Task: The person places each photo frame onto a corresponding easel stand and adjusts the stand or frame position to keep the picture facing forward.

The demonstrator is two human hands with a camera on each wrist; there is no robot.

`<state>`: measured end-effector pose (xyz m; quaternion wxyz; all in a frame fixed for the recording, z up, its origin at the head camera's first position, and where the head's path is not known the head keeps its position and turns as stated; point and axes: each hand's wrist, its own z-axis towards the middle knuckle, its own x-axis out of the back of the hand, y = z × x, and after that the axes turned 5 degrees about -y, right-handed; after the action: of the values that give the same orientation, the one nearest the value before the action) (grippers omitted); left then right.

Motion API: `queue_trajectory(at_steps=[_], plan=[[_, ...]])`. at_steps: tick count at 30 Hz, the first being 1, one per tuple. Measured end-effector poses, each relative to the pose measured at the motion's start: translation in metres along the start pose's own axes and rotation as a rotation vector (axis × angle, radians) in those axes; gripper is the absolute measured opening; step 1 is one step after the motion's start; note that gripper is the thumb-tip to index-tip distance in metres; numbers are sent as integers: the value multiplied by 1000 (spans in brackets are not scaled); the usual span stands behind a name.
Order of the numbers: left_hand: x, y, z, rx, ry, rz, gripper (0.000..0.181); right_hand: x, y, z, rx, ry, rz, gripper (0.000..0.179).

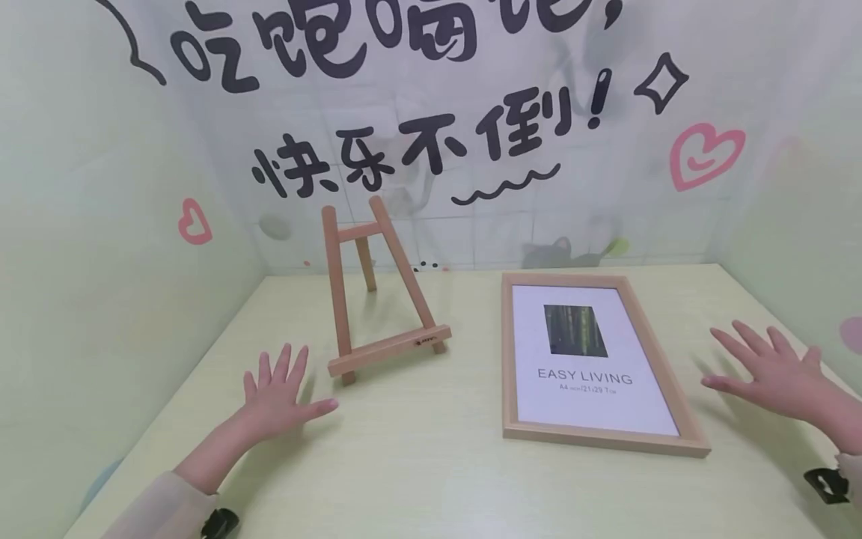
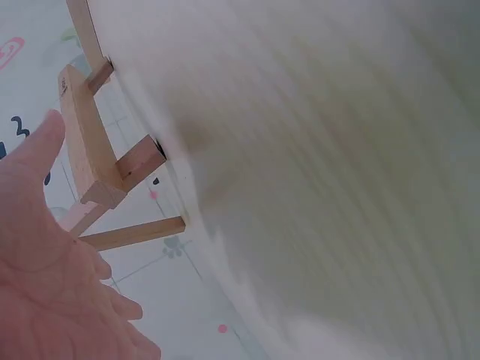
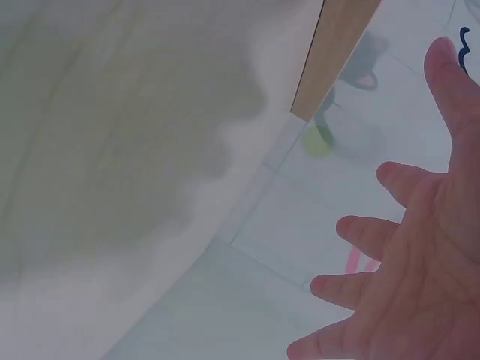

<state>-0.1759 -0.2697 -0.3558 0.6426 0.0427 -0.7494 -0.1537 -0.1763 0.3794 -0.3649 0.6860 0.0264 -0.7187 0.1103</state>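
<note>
A small wooden easel [image 1: 390, 349] stands on the table toward the back left, its rear leg propped behind. My left hand [image 1: 274, 400] is spread in front of it and to the left, fingers straight and holding nothing. In the left wrist view the easel's ledge [image 2: 88, 139] shows beyond the thumb. To the right a wood-edged picture frame [image 1: 508, 359] lies flat, with a white sheet printed "EASY LIVING" and a dark forest picture. My right hand [image 1: 774, 374] is spread beyond the frame's right side, holding nothing. The frame's edge [image 3: 330, 64] appears in the right wrist view.
A pale wood-grain table [image 1: 431, 479] bears both things. Behind it hangs a white backdrop [image 1: 471, 239] with black lettering and pink hearts. Pale green side walls [image 1: 108, 247] rise at left and right. A black strap piece [image 1: 221, 522] shows at the left cuff.
</note>
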Motion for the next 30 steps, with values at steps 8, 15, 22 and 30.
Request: queue_trajectory(at_steps=[8,15,22,30], plan=[[23,15,-8,134,-88,-56,94,2,-2,6,20,-48,235,78],[27,30,-8,51,-324,-547,65,5,-4,8,-33,-230,485,74],[17,49,3,-31,-462,-863,68,8,-8,8,-19,-303,684,69],[0,78,16,-35,-511,-1055,74,5,-15,9,-14,-354,871,69]])
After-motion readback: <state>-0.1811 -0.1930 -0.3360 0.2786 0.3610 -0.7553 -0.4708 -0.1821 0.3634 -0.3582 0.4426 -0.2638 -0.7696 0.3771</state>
